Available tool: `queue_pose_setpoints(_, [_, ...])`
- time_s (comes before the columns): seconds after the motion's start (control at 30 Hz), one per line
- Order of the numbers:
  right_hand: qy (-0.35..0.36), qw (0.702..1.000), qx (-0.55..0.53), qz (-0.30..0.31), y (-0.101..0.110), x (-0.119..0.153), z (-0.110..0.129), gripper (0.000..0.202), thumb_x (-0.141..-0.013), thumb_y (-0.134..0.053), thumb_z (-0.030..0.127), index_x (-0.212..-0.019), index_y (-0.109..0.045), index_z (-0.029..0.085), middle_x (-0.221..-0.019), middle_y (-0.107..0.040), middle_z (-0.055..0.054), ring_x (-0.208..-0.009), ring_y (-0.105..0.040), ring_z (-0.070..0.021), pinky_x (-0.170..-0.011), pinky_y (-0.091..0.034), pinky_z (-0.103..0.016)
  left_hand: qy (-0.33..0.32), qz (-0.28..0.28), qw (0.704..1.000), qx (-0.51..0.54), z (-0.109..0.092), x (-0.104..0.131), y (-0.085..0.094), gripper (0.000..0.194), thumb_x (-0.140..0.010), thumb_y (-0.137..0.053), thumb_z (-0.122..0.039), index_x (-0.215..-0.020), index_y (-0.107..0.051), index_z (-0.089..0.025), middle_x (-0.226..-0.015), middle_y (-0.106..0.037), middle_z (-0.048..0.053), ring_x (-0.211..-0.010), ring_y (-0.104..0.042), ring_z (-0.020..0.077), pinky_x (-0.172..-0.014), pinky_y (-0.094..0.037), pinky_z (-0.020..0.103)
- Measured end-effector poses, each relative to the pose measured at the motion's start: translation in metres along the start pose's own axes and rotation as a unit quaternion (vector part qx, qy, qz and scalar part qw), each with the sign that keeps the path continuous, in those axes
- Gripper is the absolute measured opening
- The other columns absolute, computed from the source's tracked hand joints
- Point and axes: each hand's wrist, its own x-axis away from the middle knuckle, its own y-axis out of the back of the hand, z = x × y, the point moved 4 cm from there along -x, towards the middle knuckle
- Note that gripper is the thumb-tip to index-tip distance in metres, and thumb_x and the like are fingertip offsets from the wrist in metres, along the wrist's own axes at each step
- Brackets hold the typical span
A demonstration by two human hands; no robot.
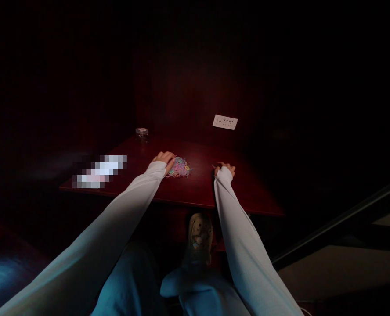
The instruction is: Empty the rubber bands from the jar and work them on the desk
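A small heap of pastel, multicoloured bands (180, 168) lies on the dark red table (195, 193). My left hand (165, 158) rests at the heap's left edge, its fingers bent and touching the bands; whether it grips any of them is hidden. Further right, apart from the heap, my right hand (225, 168) is over the table with its fingers curled together. A tiny pinkish tip shows at its left side, too small to make out.
A clear lidded jar (142, 134) stands at the table's back left. Left of my arm lies a bright pixelated object (102, 171). A white socket plate (225, 122) is on the back wall. Below the table edge shows a clog (200, 232).
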Motion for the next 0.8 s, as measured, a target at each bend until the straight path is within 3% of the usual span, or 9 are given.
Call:
queue_pose_setpoints(0.23, [0.039, 0.999, 0.013, -0.007, -0.001, 0.0, 0.005, 0.04, -0.089, -0.045, 0.025, -0.117, -0.073, 0.024, -0.122, -0.063, -0.01, -0.117, -0.043, -0.0294, -0.095, -0.033, -0.038, 0.085, -0.079, 0.993, -0.018, 0.01, 0.003, 0.012, 0.027, -0.099, -0.038, -0.032, -0.102, -0.063, -0.022, -0.111, -0.065, 0.013, -0.104, -0.056, 0.031, -0.099, -0.045, 0.046])
queue_pose_setpoints(0.43, [0.058, 0.998, 0.005, -0.008, 0.001, 0.002, 0.009, 0.038, -0.089, -0.046, 0.024, -0.114, -0.074, 0.022, -0.12, -0.063, -0.011, -0.116, -0.043, -0.0305, -0.094, -0.033, -0.038, 0.092, -0.103, 0.99, 0.005, 0.016, 0.004, 0.005, 0.024, -0.097, -0.042, -0.034, -0.103, -0.061, -0.022, -0.11, -0.065, 0.013, -0.108, -0.058, 0.0324, -0.101, -0.046, 0.047])
queue_pose_setpoints(0.67, [0.066, 0.997, 0.024, -0.013, 0.002, 0.004, 0.013, 0.039, -0.091, -0.045, 0.025, -0.118, -0.073, 0.022, -0.125, -0.063, -0.011, -0.119, -0.044, -0.0299, -0.097, -0.031, -0.039, 0.092, -0.083, 0.99, 0.074, 0.024, -0.001, -0.009, 0.03, -0.097, -0.042, -0.038, -0.115, -0.058, -0.021, -0.14, -0.057, 0.016, -0.132, -0.051, 0.0311, -0.115, -0.04, 0.048])
queue_pose_setpoints(0.8, [0.106, 0.993, 0.044, -0.026, 0.001, 0.006, 0.018, 0.037, -0.093, -0.044, 0.024, -0.117, -0.072, 0.021, -0.124, -0.064, -0.012, -0.117, -0.045, -0.0292, -0.096, -0.029, -0.039, 0.112, -0.074, 0.986, 0.102, 0.028, -0.001, -0.015, 0.033, -0.097, -0.043, -0.042, -0.119, -0.058, -0.022, -0.149, -0.052, 0.015, -0.139, -0.047, 0.0306, -0.117, -0.038, 0.049])
